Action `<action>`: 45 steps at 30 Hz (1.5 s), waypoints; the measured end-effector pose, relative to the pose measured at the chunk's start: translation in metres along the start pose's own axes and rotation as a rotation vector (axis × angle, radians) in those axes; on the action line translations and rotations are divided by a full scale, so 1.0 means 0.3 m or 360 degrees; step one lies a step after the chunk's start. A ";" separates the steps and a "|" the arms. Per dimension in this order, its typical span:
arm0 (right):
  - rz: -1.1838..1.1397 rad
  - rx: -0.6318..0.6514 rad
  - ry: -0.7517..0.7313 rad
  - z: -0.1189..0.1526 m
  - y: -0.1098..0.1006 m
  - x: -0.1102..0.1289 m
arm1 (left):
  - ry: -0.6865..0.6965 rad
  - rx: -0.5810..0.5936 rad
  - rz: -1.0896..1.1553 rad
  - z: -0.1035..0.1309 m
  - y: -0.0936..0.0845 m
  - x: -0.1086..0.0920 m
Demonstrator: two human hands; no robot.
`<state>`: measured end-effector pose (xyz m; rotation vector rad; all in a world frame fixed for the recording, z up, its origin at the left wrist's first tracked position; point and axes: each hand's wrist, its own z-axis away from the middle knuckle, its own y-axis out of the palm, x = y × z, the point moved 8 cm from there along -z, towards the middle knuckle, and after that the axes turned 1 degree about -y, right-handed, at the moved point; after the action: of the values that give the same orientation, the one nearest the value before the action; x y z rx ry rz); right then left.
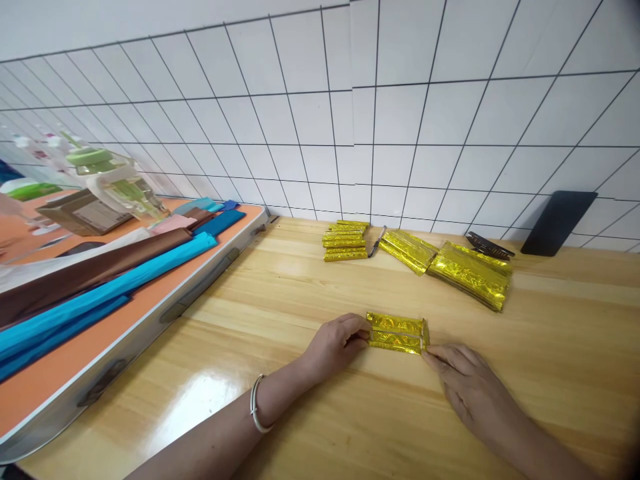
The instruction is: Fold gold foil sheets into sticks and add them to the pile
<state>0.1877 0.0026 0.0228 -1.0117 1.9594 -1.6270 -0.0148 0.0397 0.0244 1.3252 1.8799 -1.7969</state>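
Note:
A gold foil piece (397,333) with folded edges and a seam along its middle lies on the wooden table (280,287). My left hand (336,345), below a silver bangle (255,403) on the wrist, pinches its left end. At its right end, the fingers of my right hand (463,380) press together on the folded edge. Behind it is a group of narrow folded gold strips (345,241). Flat gold foil sheets (470,273) lie in a stack to the right, with more gold sheets (407,250) beside them.
A dark phone (559,223) leans on the tiled wall (400,113). Near it lies a black hair clip (489,245); a pen (377,241) lies by the strips. At left, an orange-topped surface (150,303) holds folded cloths (165,267), a box (85,212) and a bottle (115,177).

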 end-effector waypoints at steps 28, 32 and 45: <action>-0.0037 0.0081 0.0040 -0.001 0.010 -0.006 | -0.0203 -0.0048 0.0305 -0.012 0.017 0.036; -0.0032 0.0072 0.0050 -0.002 0.005 -0.004 | -0.0263 -0.0020 0.0322 -0.028 0.017 0.060; 0.0107 0.0116 0.0053 0.010 0.002 -0.009 | -0.0304 0.0124 0.0002 -0.087 0.017 0.070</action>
<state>0.1914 0.0025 0.0210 -0.8872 1.9196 -1.6754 -0.0123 0.0713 0.0122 1.1328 1.7250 -1.9386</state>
